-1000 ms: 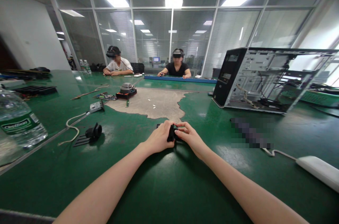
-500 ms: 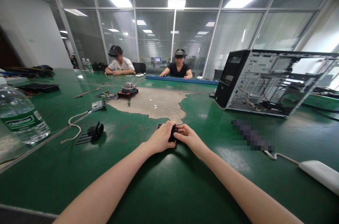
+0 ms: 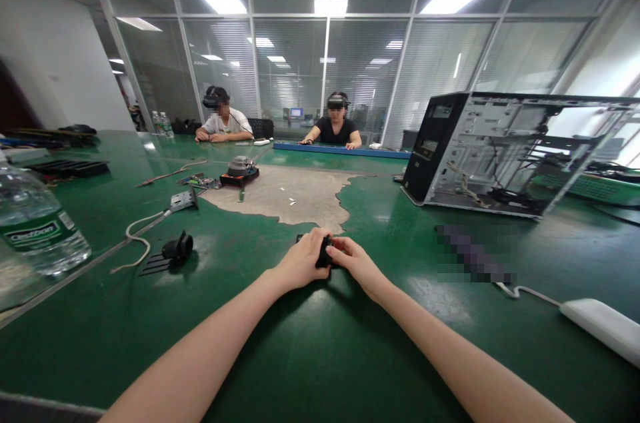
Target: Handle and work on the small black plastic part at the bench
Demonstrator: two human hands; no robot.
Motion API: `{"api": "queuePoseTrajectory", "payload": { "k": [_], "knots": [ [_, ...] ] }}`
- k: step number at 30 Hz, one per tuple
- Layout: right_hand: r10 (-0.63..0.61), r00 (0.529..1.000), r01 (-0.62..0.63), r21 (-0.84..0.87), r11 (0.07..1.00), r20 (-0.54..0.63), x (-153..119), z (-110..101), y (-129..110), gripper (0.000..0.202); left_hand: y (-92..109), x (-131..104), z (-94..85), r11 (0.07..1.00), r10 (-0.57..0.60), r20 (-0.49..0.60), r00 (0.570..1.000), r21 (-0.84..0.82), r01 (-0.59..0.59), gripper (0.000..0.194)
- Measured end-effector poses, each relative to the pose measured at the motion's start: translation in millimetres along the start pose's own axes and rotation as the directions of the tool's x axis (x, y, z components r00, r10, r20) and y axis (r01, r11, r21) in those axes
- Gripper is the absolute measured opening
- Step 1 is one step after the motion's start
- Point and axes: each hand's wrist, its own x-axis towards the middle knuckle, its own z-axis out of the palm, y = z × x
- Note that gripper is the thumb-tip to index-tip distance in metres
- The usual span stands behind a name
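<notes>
Over the glossy green desk (image 3: 300, 356), I am gripping a small black plastic-looking part (image 3: 324, 255), the left hand (image 3: 301, 259) curling closed around it and the right hand (image 3: 356, 259), nearly closed, pinching its right side. Its visible strip is running near-to-far; the fingers are hiding too much to tell its long axis or pointing direction.

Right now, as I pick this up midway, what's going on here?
The left hand grips a small black part, and the right hand has its fingers on the part's right side. Fingers hide much of it. On the green table, a pronged black piece lies to the left; an open computer case stands to the right.
</notes>
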Motion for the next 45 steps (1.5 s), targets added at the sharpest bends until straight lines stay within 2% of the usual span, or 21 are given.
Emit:
{"api": "queuePoseTrajectory", "payload": {
  "k": [6, 10, 15, 21, 25, 30, 37, 45],
  "knots": [
    [-0.031, 0.996, 0.023, 0.095, 0.995, 0.084, -6, 0, -8, 0.035, 2, 0, -2.2, 1.000, -0.001, 0.020, 1.000, -0.014, 0.001, 0.060],
    [-0.018, 0.999, 0.013, 0.090, 0.996, 0.047, -6, 1, -7, 0.025, 4, 0, -3.6, 1.000, 0.024, 0.007, 1.000, -0.008, -0.023, 0.056],
    [0.013, 1.000, -0.012, 0.042, 0.999, -0.011, 0, 1, 0, 0.026, 2, -1, -3.3, 1.000, 0.025, 0.010, 1.000, 0.002, -0.025, 0.060],
    [-0.017, 0.997, 0.010, 0.095, 0.995, 0.073, -6, 0, -8, 0.034, 1, 0, -3.3, 1.000, 0.016, 0.027, 1.000, 0.009, -0.016, 0.061],
    [-0.009, 0.999, 0.005, 0.105, 0.994, 0.044, -7, 0, -8, 0.026, 2, 0, -3.1, 1.000, 0.024, 0.023, 0.999, 0.006, -0.024, 0.061],
    [0.015, 1.000, -0.015, 0.060, 0.998, -0.005, -1, 0, 0, 0.027, 1, 0, -2.0, 1.000, 0.013, 0.020, 1.000, -0.002, -0.013, 0.061],
    [-0.009, 0.997, 0.002, 0.096, 0.995, 0.071, -6, -2, -6, 0.030, 3, -1, -3.3, 1.000, 0.011, 0.018, 1.000, -0.005, -0.011, 0.060],
    [0.030, 0.999, -0.028, 0.068, 0.997, -0.021, -2, 0, 0, 0.028, 4, 0, -2.9, 1.000, -0.005, 0.014, 1.000, 0.005, 0.005, 0.058]
  ]
}}
